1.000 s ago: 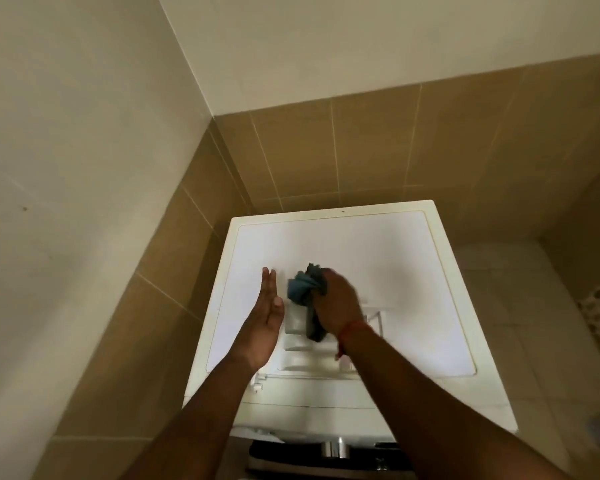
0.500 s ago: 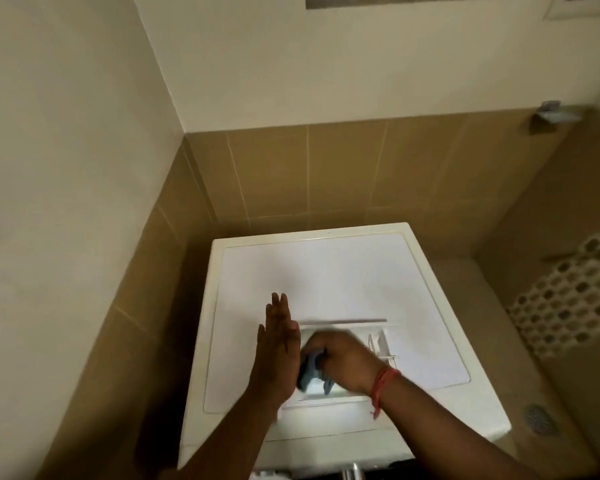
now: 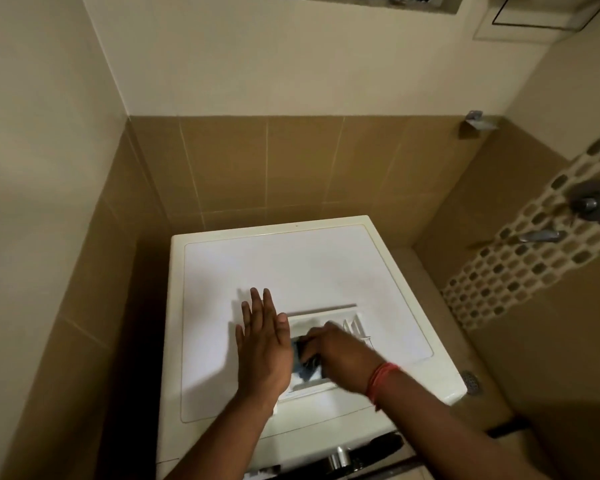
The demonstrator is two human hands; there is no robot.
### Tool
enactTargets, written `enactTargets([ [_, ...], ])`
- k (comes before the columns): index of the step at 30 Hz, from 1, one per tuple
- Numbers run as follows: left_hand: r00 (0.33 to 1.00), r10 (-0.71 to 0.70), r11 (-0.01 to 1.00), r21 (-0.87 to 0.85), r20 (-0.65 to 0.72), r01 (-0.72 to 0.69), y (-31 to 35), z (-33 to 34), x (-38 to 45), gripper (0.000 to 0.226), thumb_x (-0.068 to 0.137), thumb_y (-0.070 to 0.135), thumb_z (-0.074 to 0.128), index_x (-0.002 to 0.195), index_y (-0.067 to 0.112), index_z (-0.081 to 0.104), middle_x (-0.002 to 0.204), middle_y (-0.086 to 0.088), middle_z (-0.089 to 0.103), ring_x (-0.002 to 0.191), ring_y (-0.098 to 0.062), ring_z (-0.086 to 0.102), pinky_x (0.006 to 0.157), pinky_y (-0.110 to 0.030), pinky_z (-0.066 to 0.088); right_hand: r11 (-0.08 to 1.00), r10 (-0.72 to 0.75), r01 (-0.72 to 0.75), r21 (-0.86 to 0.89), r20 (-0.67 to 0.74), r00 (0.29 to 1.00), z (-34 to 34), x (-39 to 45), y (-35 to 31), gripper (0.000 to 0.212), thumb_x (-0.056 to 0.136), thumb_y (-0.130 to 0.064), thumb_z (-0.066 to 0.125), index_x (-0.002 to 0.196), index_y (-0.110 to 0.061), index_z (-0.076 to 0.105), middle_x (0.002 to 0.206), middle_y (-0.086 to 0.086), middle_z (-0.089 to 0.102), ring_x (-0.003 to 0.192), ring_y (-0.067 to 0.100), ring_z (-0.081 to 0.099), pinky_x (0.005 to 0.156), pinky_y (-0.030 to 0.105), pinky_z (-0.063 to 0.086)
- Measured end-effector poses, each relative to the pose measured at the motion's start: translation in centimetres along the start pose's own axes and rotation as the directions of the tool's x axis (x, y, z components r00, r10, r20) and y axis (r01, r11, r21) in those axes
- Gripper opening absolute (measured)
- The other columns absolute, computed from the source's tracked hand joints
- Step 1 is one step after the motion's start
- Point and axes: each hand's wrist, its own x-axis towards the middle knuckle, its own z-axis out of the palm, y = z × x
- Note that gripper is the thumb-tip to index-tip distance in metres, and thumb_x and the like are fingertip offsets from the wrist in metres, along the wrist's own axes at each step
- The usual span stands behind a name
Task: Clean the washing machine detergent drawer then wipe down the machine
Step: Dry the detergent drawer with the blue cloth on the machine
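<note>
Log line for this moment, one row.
left hand: flat beside drawer | right hand: pressing cloth into drawer | machine top: not wiped yet

- The detergent drawer (image 3: 329, 341) was white plastic, taken out and lying flat on top of the washing machine (image 3: 291, 271), toward its front edge, with ribbed dividers showing at its right end.
- The cloth (image 3: 307, 363) was blue, bunched up and pressed into the drawer's left compartment.
- The washing machine was white with a flat, plain top, standing in a corner of tan tiled walls.
</note>
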Motion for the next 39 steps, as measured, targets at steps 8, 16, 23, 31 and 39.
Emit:
enactTargets([
  [8, 1.0, -0.007, 0.991, 0.136, -0.017, 0.009, -0.4, 0.3, -0.1, 0.068, 0.09, 0.061, -0.01, 0.153, 0.036, -0.01, 0.158, 0.013, -0.026, 0.147, -0.011, -0.023, 0.121, -0.038, -0.007, 0.858, 0.386, -0.47, -0.205, -0.346, 0.855, -0.5, -0.7, 9.2, 0.054, 0.078, 0.007, 0.064, 0.125, -0.02, 0.062, 0.12, 0.008, 0.054, 0.097, 0.032, 0.058, 0.088, 0.042, 0.055],
  [16, 0.998, -0.066, 0.938, 0.339, -0.022, 0.07, 0.2, 0.4, 0.1, 0.076, 0.087, 0.063, -0.017, 0.155, 0.028, -0.011, 0.161, 0.001, -0.019, 0.15, -0.023, -0.012, 0.121, -0.044, 0.004, 0.871, 0.489, -0.488, 0.061, -0.001, 0.872, -2.8, -3.3, 8.2, 0.016, 0.085, -0.003, 0.062, 0.088, -0.017, 0.069, 0.1, 0.0, 0.069, 0.085, 0.01, 0.065, 0.076, 0.018, 0.053],
  [23, 0.992, -0.125, 0.952, 0.283, 0.014, 0.116, 0.7, 1.0, 0.3, 0.071, 0.087, 0.062, -0.003, 0.151, 0.033, -0.013, 0.162, 0.004, -0.014, 0.15, -0.018, -0.011, 0.122, -0.043, 0.002, 0.864, 0.367, -0.389, 0.32, 0.128, 0.921, -3.8, 4.1, 10.7, 0.035, 0.087, 0.004, 0.049, 0.11, -0.014, 0.067, 0.104, 0.005, 0.066, 0.082, 0.014, 0.063, 0.068, 0.014, 0.047],
  [31, 0.977, -0.208, 0.913, 0.35, -0.045, 0.21, 1.5, 1.2, 0.3, 0.063, 0.094, 0.055, 0.001, 0.155, 0.036, -0.006, 0.163, 0.008, -0.01, 0.15, -0.013, -0.012, 0.121, -0.045, 0.0, 0.965, 0.022, -0.131, 0.226, 0.429, 0.903, -2.0, 10.7, 6.4, 0.03, 0.098, -0.016, 0.046, 0.124, -0.011, 0.06, 0.115, 0.008, 0.063, 0.104, 0.024, 0.058, 0.088, 0.031, 0.044],
  [39, 0.967, -0.248, 0.894, 0.373, -0.053, 0.249, 2.1, 1.1, 0.2, 0.066, 0.091, 0.056, -0.001, 0.154, 0.038, -0.006, 0.163, 0.009, -0.011, 0.15, -0.014, -0.013, 0.121, -0.047, -0.001, 0.922, 0.037, -0.246, 0.3, 0.564, 0.825, -3.4, 8.9, 11.1, 0.044, 0.092, -0.053, 0.053, 0.087, -0.012, 0.066, 0.081, 0.01, 0.06, 0.069, 0.022, 0.051, 0.068, 0.032, 0.043],
])
